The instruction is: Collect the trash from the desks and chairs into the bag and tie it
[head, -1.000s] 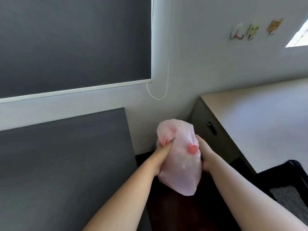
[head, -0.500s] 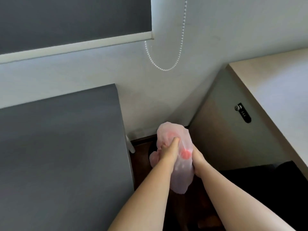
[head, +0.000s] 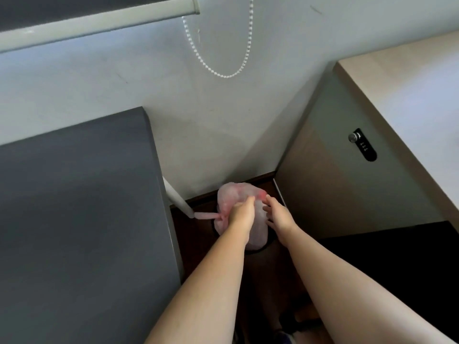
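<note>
A filled pale pink plastic bag (head: 234, 194) hangs low over the dark floor in the gap between two desks. Its knotted top with a pink strip sticks out to the left at the bag's side. My left hand (head: 242, 214) grips the bag from above, fingers closed into the plastic. My right hand (head: 279, 214) is at the bag's right side, fingers spread and touching the plastic near a red spot (head: 260, 194). A dark round bin rim (head: 263, 248) shows just below the bag, mostly hidden by it.
A grey desk top (head: 79, 207) fills the left, with a white leg (head: 176, 197) beside the bag. A light wood desk (head: 409, 95) with a combination lock (head: 365, 145) stands right. A black chair (head: 397, 269) sits lower right. A bead cord (head: 223, 73) hangs on the wall.
Both hands carried the bag down toward the floor between the desks. The right hand loosened from a grip to spread fingers. The camera tilted further down.
</note>
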A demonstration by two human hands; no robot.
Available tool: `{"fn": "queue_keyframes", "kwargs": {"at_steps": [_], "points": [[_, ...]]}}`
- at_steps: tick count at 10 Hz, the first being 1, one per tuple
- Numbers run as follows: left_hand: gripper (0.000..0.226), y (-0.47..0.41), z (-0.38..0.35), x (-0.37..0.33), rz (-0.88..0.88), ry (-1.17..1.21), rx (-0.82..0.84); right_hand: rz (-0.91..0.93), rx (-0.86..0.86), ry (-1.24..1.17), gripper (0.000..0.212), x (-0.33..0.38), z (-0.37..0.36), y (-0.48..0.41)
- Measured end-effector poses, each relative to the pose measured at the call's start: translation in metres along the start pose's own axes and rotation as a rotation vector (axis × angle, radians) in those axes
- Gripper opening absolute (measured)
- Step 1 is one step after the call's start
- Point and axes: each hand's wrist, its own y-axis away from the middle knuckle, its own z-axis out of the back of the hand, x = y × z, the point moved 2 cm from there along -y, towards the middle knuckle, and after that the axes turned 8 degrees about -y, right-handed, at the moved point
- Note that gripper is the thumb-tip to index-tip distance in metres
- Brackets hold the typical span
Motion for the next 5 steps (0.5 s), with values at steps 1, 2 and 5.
{"fn": "queue_keyframes", "kwargs": {"at_steps": [1,2,5], "points": [[0.045,0.018,0.007,-0.01,0.039,-0.126,0.001,0.017,-0.028,0.022,0.044,0.0,0.002,0.006],[0.047,0.028,0.014,-0.01,0.003,-0.19,-0.038,0.015,-0.026,0.033,0.042,0.004,0.003,0.017],[0.03,0.096,0.043,-0.035,-0.273,-0.344,-0.074,0.182,-0.109,0.185,0.024,0.039,0.012,0.079]]}}
